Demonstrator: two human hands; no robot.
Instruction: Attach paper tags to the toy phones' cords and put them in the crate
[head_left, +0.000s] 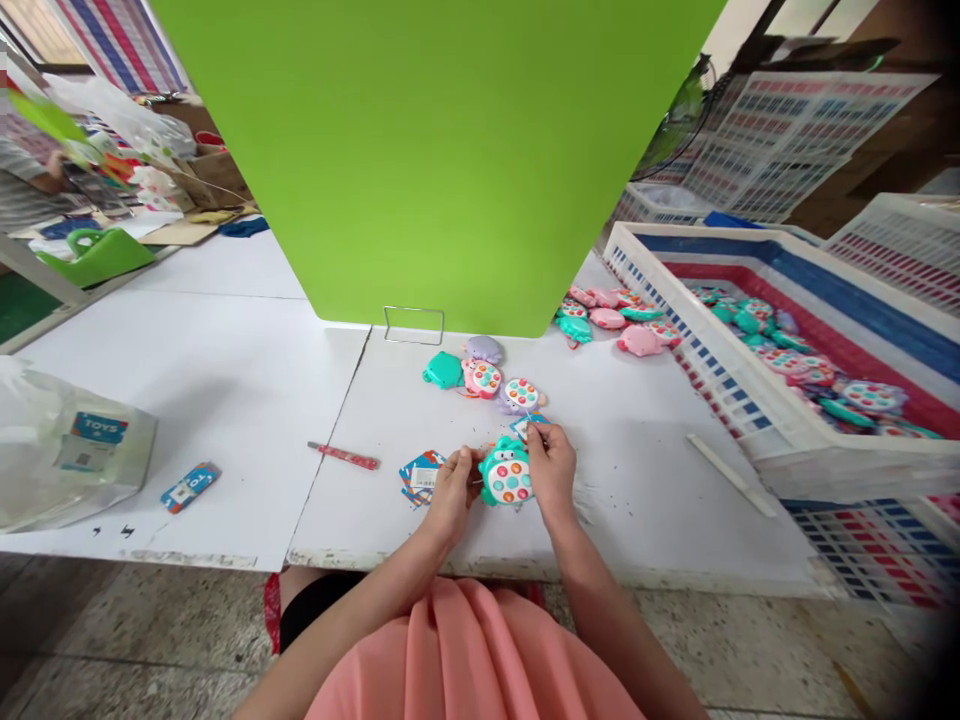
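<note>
A green animal-shaped toy (507, 480) with a white face of coloured round buttons is between my hands, just above the table's front part. My left hand (450, 495) is closed, its thumb and fingers gripping the toy's left edge. On the other side, my right hand (553, 468) is closed too, its fingertips pinching at a small blue printed card (527, 426) by the toy's upper right. Its fingers partly hide the card. Beside my left hand lies a loose pile of printed cards (421, 474). Beyond my hands sit a purple toy (521, 394), a pink toy (482, 378) and a teal toy (444, 370).
A large green board (442, 170) stands ahead, a wire stand (414, 326) at its foot. More toys (641, 340) lie right of it, near a white crate (795, 455) holding toys. Leftward are a red cutter-like tool (343, 456), a blue card bundle (190, 487) and a plastic bag (75, 450).
</note>
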